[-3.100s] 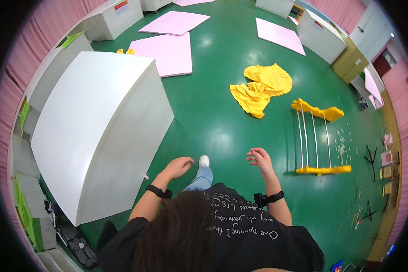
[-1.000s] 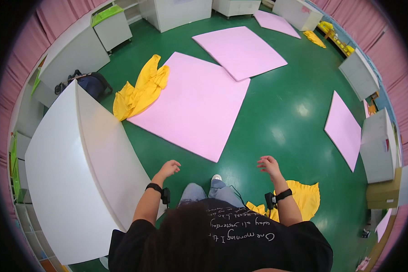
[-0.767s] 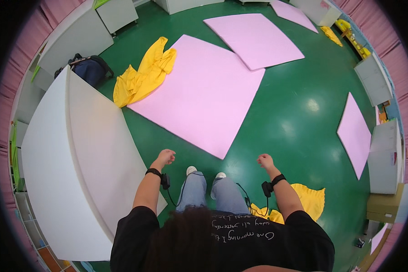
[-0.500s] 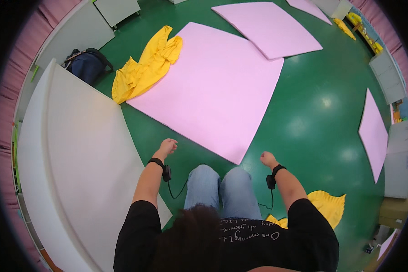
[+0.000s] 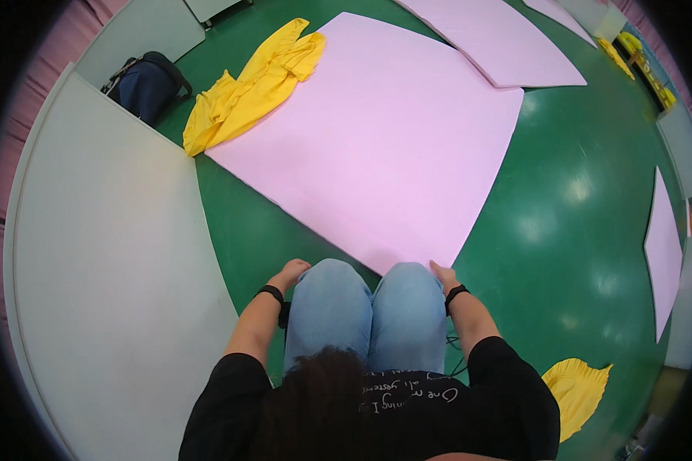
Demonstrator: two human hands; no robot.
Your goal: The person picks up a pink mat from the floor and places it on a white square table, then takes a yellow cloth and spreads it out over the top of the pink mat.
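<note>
Hands: left [image 5: 291,273], right [image 5: 443,275] empty, loosely open by knees | pink mat [image 5: 377,146] ahead | yellow cloth [image 5: 254,81] beyond

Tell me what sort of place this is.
Probably an indoor workroom or staged practice space, not a home. A glossy green floor carries several large pink mats, yellow garments lie about, and white tables stand along pink curtained walls. The person kneels at the nearest mat's edge.

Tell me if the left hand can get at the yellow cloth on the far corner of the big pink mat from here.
Probably not from this crouch. The left hand sits by the knee, and the yellow cloth lies across the pink mat, though bare floor leaves the way open.
</note>
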